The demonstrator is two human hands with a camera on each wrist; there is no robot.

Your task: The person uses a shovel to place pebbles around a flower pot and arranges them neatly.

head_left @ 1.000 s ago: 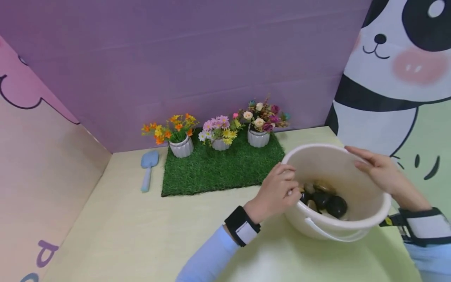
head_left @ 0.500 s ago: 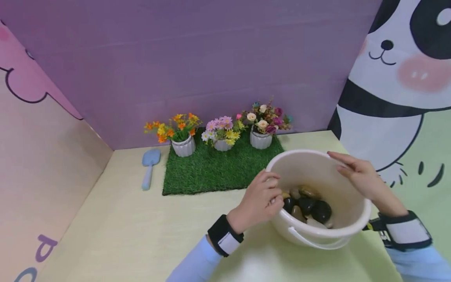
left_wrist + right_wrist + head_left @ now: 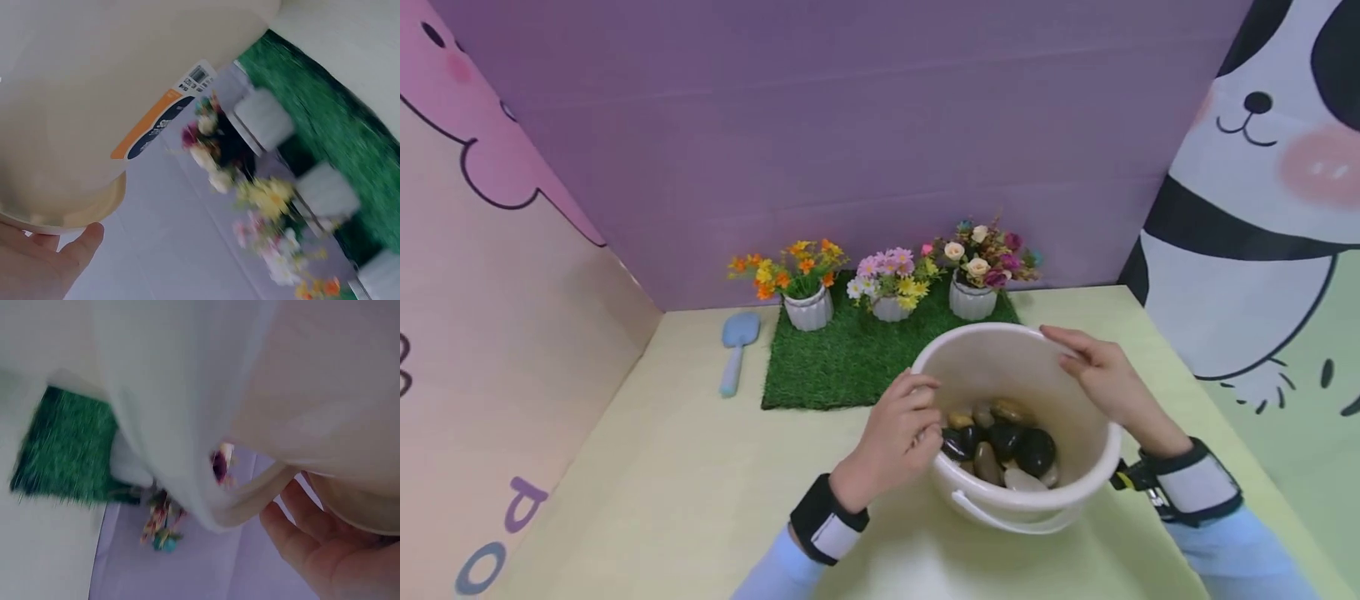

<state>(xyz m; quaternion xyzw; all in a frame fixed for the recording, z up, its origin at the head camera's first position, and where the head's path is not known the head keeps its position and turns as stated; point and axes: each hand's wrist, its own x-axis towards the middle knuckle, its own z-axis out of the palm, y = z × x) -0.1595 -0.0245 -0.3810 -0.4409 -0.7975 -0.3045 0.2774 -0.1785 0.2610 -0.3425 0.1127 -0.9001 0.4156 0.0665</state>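
Observation:
A cream plastic bucket (image 3: 1000, 375) is held by both hands right of centre in the head view. Inside lie several smooth stones, black (image 3: 1035, 452), brown (image 3: 988, 464) and whitish. My left hand (image 3: 891, 437) grips the rim on the left with curled fingers. On the far right rim my right hand (image 3: 1108, 379) has its fingers outside and thumb at the edge. The white handle (image 3: 1015, 525) hangs down at the near side. An orange and blue label (image 3: 153, 125) shows on the bucket's wall in the left wrist view. Whether the base touches the table is hidden.
Behind the bucket, a green grass mat (image 3: 820, 375) carries pots of orange (image 3: 808, 308), pink-yellow (image 3: 891, 308) and rose-coloured flowers (image 3: 973, 300). A light blue toy shovel (image 3: 736, 354) lies left of the mat. A purple backdrop (image 3: 850, 125) stands at the table's far edge.
Both hands have carried the bucket leftward, so it now covers the mat's near right corner. The head view has turned slightly. Mat, flower pots and shovel stay in place.

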